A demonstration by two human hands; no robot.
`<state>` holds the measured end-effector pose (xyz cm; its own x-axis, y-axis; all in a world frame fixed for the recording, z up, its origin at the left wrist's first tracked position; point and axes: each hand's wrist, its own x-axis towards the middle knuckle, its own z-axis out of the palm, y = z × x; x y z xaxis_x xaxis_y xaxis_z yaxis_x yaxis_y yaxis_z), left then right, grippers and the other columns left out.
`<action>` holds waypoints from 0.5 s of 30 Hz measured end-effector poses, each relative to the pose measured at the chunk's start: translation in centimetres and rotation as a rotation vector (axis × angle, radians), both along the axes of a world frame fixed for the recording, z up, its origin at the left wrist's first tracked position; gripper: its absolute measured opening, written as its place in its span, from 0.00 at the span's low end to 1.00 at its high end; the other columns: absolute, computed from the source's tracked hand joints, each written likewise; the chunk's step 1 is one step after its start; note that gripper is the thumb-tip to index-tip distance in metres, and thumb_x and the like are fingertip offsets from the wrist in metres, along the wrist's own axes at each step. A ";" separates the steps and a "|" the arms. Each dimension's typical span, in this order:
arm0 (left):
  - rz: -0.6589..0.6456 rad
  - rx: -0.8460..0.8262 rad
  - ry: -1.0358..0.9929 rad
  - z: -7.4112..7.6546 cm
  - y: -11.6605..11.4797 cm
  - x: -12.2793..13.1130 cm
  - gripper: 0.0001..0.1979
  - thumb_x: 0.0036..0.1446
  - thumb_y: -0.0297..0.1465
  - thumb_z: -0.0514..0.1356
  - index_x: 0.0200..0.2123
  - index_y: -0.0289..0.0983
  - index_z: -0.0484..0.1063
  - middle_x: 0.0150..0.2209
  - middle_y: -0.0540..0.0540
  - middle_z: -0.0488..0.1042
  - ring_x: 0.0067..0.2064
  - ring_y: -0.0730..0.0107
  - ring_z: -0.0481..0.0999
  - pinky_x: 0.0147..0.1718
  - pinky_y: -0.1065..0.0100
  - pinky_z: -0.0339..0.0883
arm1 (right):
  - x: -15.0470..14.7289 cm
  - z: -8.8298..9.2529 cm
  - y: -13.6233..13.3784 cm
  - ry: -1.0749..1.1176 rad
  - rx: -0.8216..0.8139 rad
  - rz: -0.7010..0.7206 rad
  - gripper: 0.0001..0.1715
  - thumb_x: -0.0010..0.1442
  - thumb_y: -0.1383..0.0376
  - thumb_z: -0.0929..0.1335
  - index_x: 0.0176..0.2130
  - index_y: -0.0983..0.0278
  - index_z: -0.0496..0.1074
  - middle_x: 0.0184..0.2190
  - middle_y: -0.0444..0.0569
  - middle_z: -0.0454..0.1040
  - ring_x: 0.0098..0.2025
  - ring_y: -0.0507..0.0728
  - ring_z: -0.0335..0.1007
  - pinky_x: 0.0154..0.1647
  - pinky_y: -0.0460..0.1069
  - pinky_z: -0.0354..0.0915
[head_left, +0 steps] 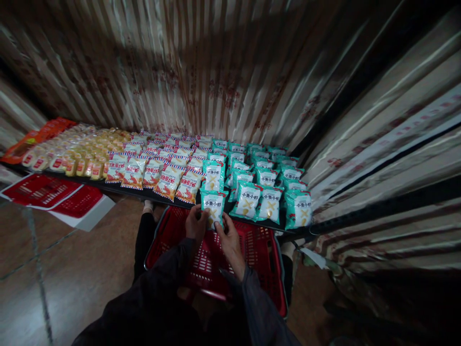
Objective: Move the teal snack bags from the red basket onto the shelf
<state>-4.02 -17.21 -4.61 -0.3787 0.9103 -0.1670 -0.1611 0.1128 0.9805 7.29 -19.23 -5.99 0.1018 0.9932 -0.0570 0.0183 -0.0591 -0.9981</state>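
Between both hands is a teal-and-white snack bag (213,203), held upright at the front edge of a black shelf (139,194). My left hand (197,223) pinches its left side, and my right hand (229,239) grips its lower right corner. Just behind it stands another teal snack bag (213,176). More teal bags (270,202) are lined up in rows to the right. On the left are rows of white-and-orange snack bags (169,180) with striped edges. Below my hands sits a red plastic basket (259,245) with slotted walls.
Farther left on the shelf are small yellow-and-white packs (77,156) and orange packages (46,134). A red-and-white sign (54,197) juts out below the shelf's left part. Pleated patterned curtains (216,72) close off the back and right. A dark rail (345,216) runs along the right.
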 end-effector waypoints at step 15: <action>0.084 -0.019 0.209 -0.1 2.4 0.4 0.15 0.55 0.41 0.57 0.41 0.39 0.65 0.35 0.45 0.76 0.37 0.65 0.76 0.36 0.66 0.68 | -1.3 -1.0 0.6 -0.516 0.383 -0.072 0.25 0.66 0.59 0.58 0.60 0.62 0.61 0.57 0.58 0.66 0.60 0.60 0.60 0.61 0.61 0.59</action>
<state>-3.65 -14.78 -4.70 -0.4812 0.8715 -0.0943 0.0352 0.1267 0.9913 6.03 -18.63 -7.02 0.0883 0.9230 0.3746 0.5110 0.2809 -0.8124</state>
